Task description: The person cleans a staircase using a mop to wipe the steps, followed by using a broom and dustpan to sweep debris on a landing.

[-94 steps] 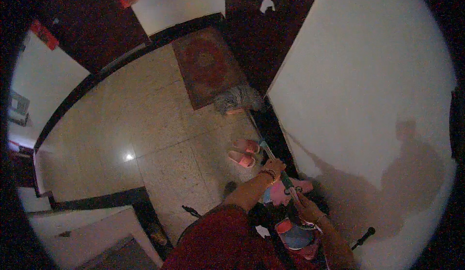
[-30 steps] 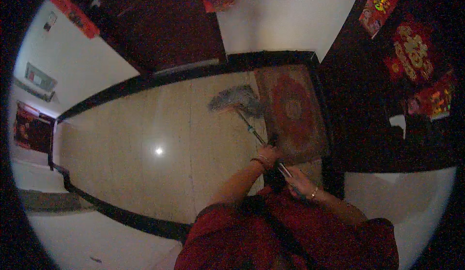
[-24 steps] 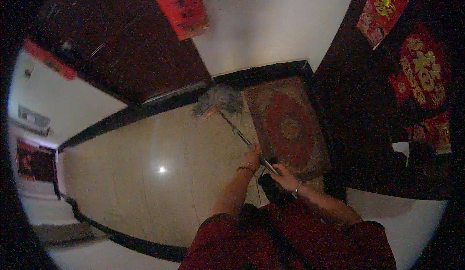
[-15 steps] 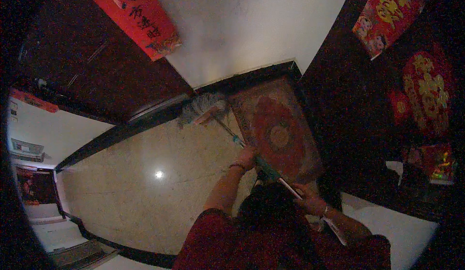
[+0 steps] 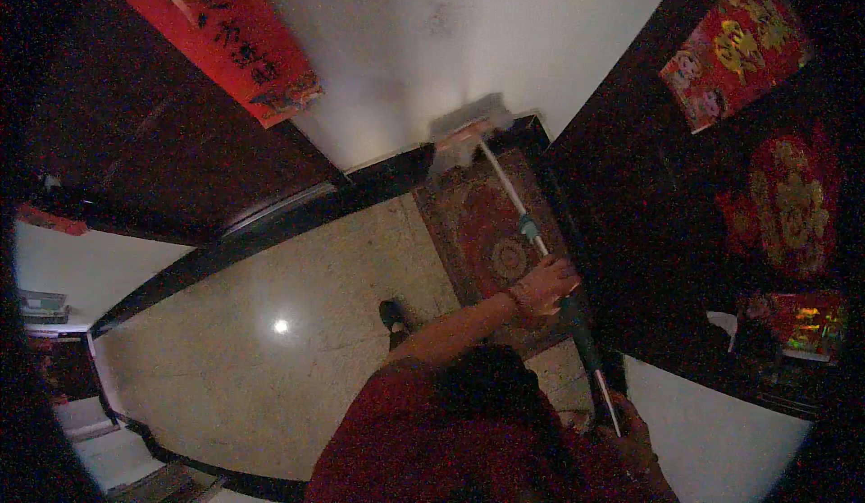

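My left hand [image 5: 545, 287] is closed round the middle of a long mop handle [image 5: 505, 178], just above a dark green grip. Lower down, near my body, my right hand [image 5: 629, 438] is closed on the pale upper end of the same handle. At the far end, the grey, shaggy mop head [image 5: 459, 149] is blurred; it overlaps the dark baseboard and the foot of the white wall, past the far edge of the red patterned rug [image 5: 478, 233]. Whether it touches the wall, I cannot tell.
Dark doors [image 5: 171, 133] stand at the left and a dark door [image 5: 658, 196] at the right, with red and gold paper decorations. Beige tiled floor [image 5: 225, 359] stretches left of the rug, and my dark shoe [image 5: 391, 313] shows on it. Steps [image 5: 113, 449] lie at the lower left.
The mop head has swung right and away from me, from the tiles left of the rug to the wall's foot. Both hands moved right with the handle, my right hand closer to my body.
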Available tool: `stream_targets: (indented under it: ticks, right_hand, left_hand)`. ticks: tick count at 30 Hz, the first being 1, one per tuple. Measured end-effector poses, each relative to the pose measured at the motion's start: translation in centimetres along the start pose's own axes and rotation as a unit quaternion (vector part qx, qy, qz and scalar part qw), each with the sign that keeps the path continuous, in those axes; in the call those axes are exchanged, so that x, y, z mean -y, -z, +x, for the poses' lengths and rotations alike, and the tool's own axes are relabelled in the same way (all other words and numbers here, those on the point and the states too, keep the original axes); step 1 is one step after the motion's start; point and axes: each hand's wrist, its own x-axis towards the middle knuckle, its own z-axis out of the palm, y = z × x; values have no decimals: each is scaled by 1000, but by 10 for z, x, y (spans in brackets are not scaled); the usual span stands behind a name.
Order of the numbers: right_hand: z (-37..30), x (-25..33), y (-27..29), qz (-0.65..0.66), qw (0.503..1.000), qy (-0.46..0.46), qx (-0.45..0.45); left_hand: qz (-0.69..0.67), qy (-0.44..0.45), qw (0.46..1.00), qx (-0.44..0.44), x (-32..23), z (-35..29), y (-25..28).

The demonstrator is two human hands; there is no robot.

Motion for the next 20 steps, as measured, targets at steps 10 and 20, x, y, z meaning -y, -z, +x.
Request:
stream_targets:
  ticks: [10, 20]
  right_hand:
    - [132, -33, -71, 312, 945, -60, 79]
    - [148, 38, -12, 15, 965, -105, 240]
  left_hand:
    - [111, 119, 960, 228, 72, 5, -17]
    - [107, 176, 961, 186, 94, -73, -93]
